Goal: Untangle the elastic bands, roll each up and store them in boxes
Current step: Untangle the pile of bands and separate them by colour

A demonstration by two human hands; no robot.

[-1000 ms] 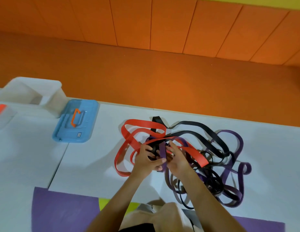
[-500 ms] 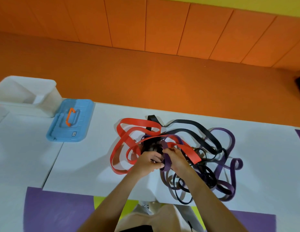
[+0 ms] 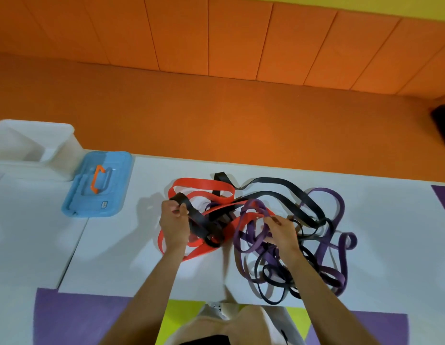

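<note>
A tangle of elastic bands lies on the white table (image 3: 117,245): a red band (image 3: 199,183) at the left, black bands (image 3: 278,183) across the middle, purple bands (image 3: 338,202) at the right. My left hand (image 3: 174,225) grips a loop of a wide black band (image 3: 191,212), lifted toward the left over the red one. My right hand (image 3: 282,232) pinches a purple band (image 3: 253,204) near the middle of the pile. A clear white box (image 3: 34,145) stands open at the far left.
A blue lid (image 3: 99,183) with an orange handle lies flat beside the white box. Behind the table runs an orange padded bench and wall. Purple and yellow-green floor mats show below the table's near edge, with my knees between them.
My hands were close together in the middle of the tangle. They have drawn apart: the left pulled a black loop out to the left, the right drew the purple band to the right.
</note>
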